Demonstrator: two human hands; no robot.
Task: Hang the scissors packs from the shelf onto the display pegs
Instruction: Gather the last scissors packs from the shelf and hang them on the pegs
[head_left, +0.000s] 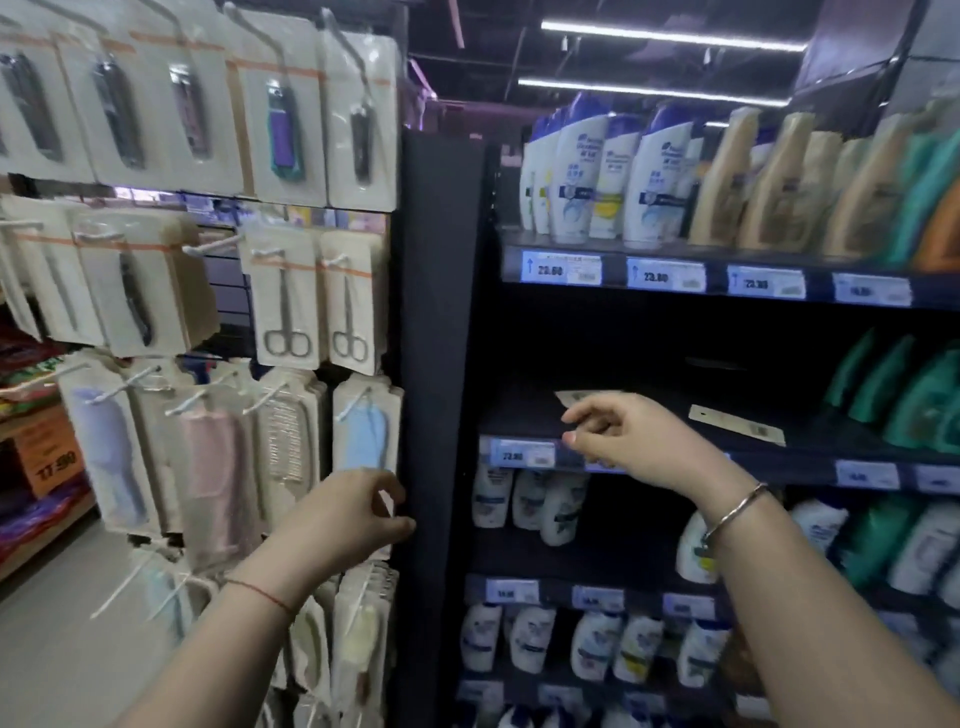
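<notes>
A shop aisle under strip lights: a tall black post (441, 364) divides a peg display from dark shelves of shampoo bottles (587, 171). I take this post as the landmark.

Left of the post, two scissors packs (283, 306) already hang on white pegs (332, 260); they are flat pale cards with an orange stripe and thin steel scissors under clear plastic. Right of the post, on the nearly bare shelf (649, 415), the right hand (628, 441) pinches the near end of a flat pack (582, 397); its grip is narrow, thumb against fingers. Another flat card (737, 423) lies further right on the same shelf.

The left hand (353, 514) sits just left of the post, fingers curled; I cannot tell if it holds something.

I judge the task is partly done: at least these two packs remain to hang.
</notes>
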